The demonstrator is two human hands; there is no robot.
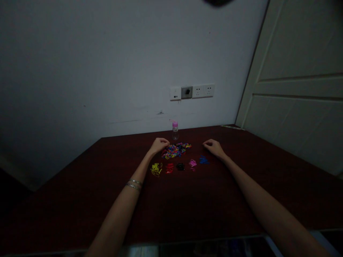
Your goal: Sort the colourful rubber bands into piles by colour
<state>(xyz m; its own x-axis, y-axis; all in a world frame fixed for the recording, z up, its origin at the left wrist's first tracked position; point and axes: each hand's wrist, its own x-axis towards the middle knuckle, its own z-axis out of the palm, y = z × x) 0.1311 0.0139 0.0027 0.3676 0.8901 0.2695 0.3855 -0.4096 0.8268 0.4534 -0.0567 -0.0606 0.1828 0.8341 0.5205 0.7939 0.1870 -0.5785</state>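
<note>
A heap of mixed-colour rubber bands (175,150) lies toward the back of the dark red table. My left hand (159,145) is at the heap's left edge, its fingertips pinched together; what they hold, if anything, is too small to make out. To the right of the heap, apart from it, my right hand (213,146) has its fingers closed in a pinch, their contents hidden. In front of the heap are small sorted piles: yellow bands (155,169), red bands (169,168), black bands (180,166), pink bands (192,164) and blue bands (204,160).
Behind the heap stands a small clear bottle (175,132) with a pink cap. Wall sockets (197,91) sit above the dark red table (166,210). A pale panelled door (297,85) flanks the right side. Below the near edge, an open space holds objects too dark to identify.
</note>
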